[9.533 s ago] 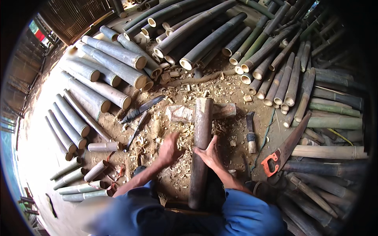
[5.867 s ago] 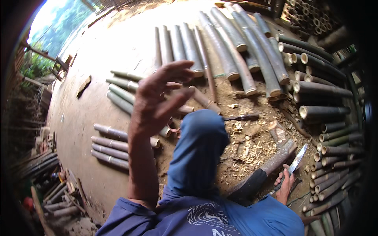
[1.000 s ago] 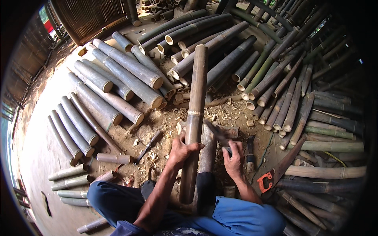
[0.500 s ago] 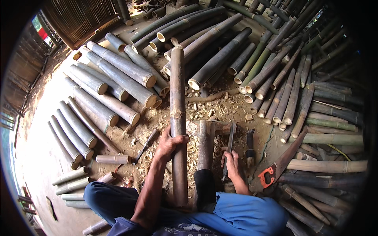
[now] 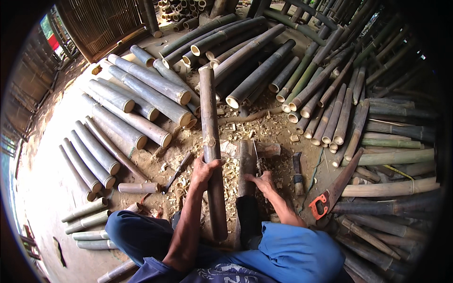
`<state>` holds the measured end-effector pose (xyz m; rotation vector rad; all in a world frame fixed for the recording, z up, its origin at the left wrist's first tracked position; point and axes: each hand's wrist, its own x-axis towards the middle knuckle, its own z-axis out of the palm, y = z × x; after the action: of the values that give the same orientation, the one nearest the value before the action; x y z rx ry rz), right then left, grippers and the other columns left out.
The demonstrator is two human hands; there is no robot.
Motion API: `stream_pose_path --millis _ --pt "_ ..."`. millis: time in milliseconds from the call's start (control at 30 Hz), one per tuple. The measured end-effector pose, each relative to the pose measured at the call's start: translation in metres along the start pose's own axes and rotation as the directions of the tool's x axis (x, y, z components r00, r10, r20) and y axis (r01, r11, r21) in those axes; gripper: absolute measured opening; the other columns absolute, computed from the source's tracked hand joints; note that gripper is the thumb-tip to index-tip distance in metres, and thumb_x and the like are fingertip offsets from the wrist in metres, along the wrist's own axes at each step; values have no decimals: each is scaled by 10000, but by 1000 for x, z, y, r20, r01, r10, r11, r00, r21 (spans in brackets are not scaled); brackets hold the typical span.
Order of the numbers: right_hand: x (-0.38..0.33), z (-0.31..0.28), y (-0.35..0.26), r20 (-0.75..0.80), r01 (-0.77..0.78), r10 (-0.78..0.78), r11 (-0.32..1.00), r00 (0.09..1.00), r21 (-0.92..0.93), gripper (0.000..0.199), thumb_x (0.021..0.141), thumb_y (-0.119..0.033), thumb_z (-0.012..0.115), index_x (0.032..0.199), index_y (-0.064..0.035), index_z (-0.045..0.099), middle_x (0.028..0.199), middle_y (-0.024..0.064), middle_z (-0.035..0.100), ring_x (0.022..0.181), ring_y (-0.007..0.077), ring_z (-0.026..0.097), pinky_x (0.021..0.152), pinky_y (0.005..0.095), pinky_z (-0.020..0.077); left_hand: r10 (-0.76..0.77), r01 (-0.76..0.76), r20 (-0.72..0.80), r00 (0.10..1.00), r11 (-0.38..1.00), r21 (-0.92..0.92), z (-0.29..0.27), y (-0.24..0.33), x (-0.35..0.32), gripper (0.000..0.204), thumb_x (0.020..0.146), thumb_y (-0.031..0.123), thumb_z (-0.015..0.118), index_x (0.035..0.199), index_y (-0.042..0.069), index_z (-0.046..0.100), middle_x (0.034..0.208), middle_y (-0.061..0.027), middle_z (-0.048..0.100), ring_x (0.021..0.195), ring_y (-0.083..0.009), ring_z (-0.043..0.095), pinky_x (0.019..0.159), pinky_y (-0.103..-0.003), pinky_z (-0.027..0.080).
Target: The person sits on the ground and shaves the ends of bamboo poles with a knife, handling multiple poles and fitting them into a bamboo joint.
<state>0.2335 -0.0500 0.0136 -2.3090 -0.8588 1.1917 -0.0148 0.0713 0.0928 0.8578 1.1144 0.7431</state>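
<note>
A long brown bamboo pole (image 5: 210,118) stands tilted in front of me, and my left hand (image 5: 206,170) is wrapped around it below its middle. My right hand (image 5: 263,184) is closed on a knife (image 5: 257,154); the blade points away from me and looks nearly edge-on, and the handle is mostly hidden by the fingers. The right thumb lies over a shorter bamboo length (image 5: 247,165), close beside the blade. This shorter length rests against a bamboo crosspiece (image 5: 270,149), its lower end at a dark covering (image 5: 247,212) between my legs.
A second knife (image 5: 297,172) lies to the right, near an orange-handled saw (image 5: 329,195). Left of the pole lies a dark-bladed tool (image 5: 178,170). Wood chips (image 5: 250,123) litter the ground. Bamboo lengths (image 5: 151,89) fan out at left, with more bamboo (image 5: 396,158) stacked at right.
The right hand and knife have moved left, from beside the shorter bamboo onto it. The held pole's top has tipped slightly left; the left hand keeps its grip.
</note>
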Motion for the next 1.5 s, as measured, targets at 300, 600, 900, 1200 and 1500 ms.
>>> stream_pose_path --millis 300,600,900,1200,1500 --pt "-6 -3 0 -23 16 -13 990 1000 139 752 621 -513 938 909 73 567 930 117 570 885 213 541 797 402 474 186 -179 114 976 981 -73 -11 -14 0 762 743 173 813 1399 -10 470 1015 -96 674 806 -188 685 742 -363 580" --pt "-10 -2 -9 36 33 -40 983 999 178 867 577 -516 949 986 157 588 913 180 640 663 186 557 588 405 475 312 -280 168 935 941 -189 -6 41 -6 1108 728 132 832 1632 225 198 1381 -259 524 961 -284 703 808 -439 601" --pt "17 16 37 100 -30 1 955 995 294 1248 624 -597 912 1362 125 210 1284 265 491 1146 342 581 791 522 508 629 -258 135 766 493 -831 -45 128 -1 739 810 436 769 1432 136 504 1343 -102 553 1237 -255 517 1077 -469 420" --pt "8 17 28 136 -40 -4 948 991 316 972 601 -615 926 1086 28 381 846 76 511 585 118 482 446 290 380 399 -430 -205 894 629 -648 -78 146 61 234 867 192 818 1028 82 689 947 -11 688 914 -158 657 887 -343 521" --pt "10 -1 38 131 85 -141 929 981 361 535 706 -468 909 633 -54 578 579 -30 487 446 86 425 422 283 332 209 -206 -42 977 872 -445 -23 96 51 264 835 190 835 953 73 629 861 -27 662 751 -146 642 697 -315 553"
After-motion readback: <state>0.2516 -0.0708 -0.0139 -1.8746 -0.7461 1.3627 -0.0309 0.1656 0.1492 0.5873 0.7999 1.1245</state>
